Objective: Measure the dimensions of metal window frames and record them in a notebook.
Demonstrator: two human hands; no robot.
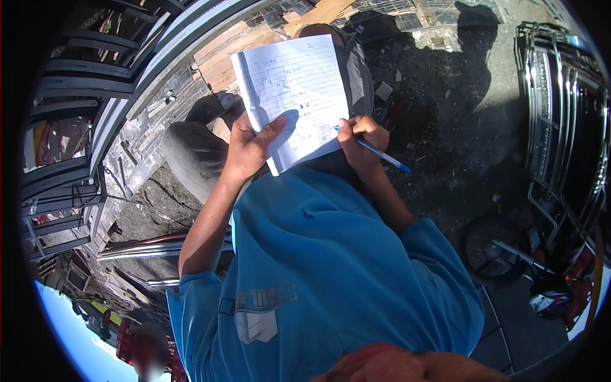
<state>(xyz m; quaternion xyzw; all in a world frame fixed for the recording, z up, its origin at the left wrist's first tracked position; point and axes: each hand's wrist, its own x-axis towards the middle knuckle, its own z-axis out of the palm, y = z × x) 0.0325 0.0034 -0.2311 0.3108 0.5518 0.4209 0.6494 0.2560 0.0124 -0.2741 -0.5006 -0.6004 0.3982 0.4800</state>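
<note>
A lined notebook [299, 70] lies open to a page with small hand-drawn boxes and handwriting in blue ink. My left hand [251, 146] grips its lower left edge, thumb on top of the page, fingers hidden beneath. Between the fingers of my right hand [364, 137] is a blue-and-white ballpoint pen [385, 156]. The tip touches or hovers just over the page's lower right, beside a drawn box; which of the two I cannot tell. Sunlight falls on the paper, and the left hand's shadow crosses its lower part.
Dark metal frames [70, 89] stand at the left. Shiny metal tube racks [563, 114] rise at the right, near a wheel [493, 248]. Metal bars [146, 248] lie on the ground at lower left. Wooden boards [229, 57] are beyond my bent knees. Another person, blurred, is at lower left.
</note>
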